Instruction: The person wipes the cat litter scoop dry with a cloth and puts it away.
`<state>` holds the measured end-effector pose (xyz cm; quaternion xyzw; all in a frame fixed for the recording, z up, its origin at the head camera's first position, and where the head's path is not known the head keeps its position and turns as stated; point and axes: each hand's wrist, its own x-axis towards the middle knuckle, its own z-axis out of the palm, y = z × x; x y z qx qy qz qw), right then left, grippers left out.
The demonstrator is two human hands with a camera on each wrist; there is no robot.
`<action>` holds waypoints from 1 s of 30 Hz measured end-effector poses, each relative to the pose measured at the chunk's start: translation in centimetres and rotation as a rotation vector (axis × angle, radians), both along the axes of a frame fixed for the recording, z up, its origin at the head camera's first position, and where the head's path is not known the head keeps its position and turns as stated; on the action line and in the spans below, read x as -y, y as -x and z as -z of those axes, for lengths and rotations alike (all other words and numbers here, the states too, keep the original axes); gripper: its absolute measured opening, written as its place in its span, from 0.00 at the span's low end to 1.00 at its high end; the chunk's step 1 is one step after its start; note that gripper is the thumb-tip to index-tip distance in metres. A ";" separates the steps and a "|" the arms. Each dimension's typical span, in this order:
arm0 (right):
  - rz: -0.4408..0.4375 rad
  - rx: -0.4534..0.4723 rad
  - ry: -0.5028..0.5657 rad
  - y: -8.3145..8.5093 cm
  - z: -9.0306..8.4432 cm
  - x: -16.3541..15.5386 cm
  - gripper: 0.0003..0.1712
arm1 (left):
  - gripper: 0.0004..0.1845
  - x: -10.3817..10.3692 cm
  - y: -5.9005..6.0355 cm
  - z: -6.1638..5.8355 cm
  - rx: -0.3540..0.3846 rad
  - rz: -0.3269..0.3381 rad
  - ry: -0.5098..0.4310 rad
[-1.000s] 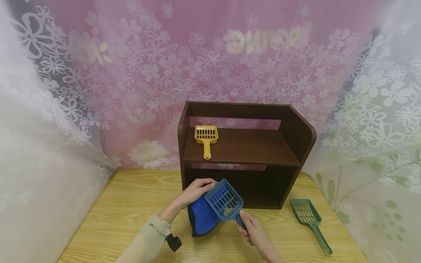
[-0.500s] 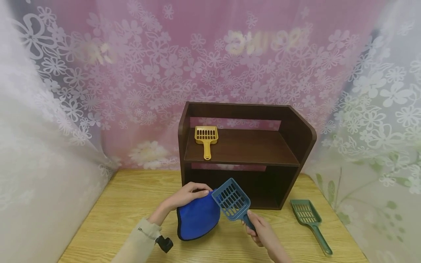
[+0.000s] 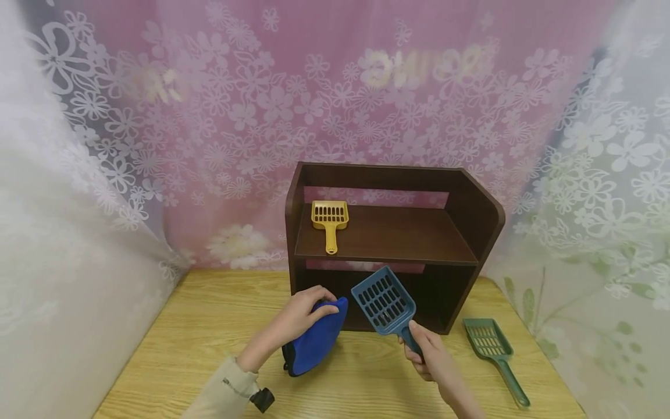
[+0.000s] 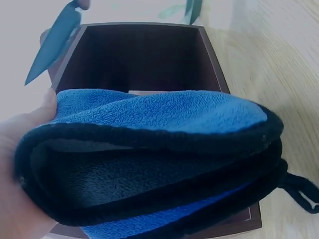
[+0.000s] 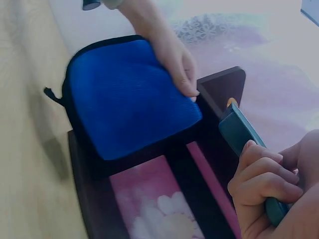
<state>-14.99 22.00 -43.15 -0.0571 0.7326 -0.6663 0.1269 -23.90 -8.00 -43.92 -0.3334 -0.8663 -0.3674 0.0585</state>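
Note:
My left hand (image 3: pixel 297 317) grips a folded blue cloth (image 3: pixel 316 344) with black edging, holding it above the wooden table before the shelf. In the left wrist view the cloth (image 4: pixel 164 112) shows its plush pile and dark inner folds; a black loop hangs at its side. The fingers of my right hand (image 3: pixel 431 356) are curled round the handle of a blue slotted litter scoop (image 3: pixel 384 299). Its head tilts up in front of the shelf's lower compartment, apart from the cloth. The right wrist view shows this scoop (image 5: pixel 241 130) edge-on.
A dark brown two-tier shelf (image 3: pixel 392 233) stands at the back of the table (image 3: pixel 225 326). On its upper board, at the left, lies a yellow litter scoop (image 3: pixel 330 223). A green litter scoop (image 3: pixel 494 355) lies on the table at the right. Floral curtains (image 3: pixel 251 116) surround the table.
The blue scoop has moved right and up, away from the cloth it overlapped. My left hand has moved slightly left, and the cloth has turned in it. The other scoops stay put.

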 end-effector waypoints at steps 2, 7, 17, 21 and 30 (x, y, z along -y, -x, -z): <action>0.022 -0.042 0.007 0.2 -0.6 -0.1 0.27 | 0.15 -0.1 -0.2 -0.1 -0.026 -0.003 0.026; 0.070 -0.153 0.025 1.3 -2.2 -0.2 0.29 | 0.15 -0.2 -0.6 -0.2 -0.090 0.028 0.075; 0.071 -0.312 -0.045 5.5 -6.3 -0.1 0.31 | 0.11 -0.4 -0.9 0.1 -0.237 0.030 0.151; 0.066 -0.322 -0.056 7.4 -7.7 0.4 0.28 | 0.09 -0.2 -0.9 0.4 -0.308 0.010 0.163; 0.038 -0.307 -0.114 11.1 -9.6 1.9 0.26 | 0.08 -0.1 -1.0 0.5 -0.515 -0.025 0.165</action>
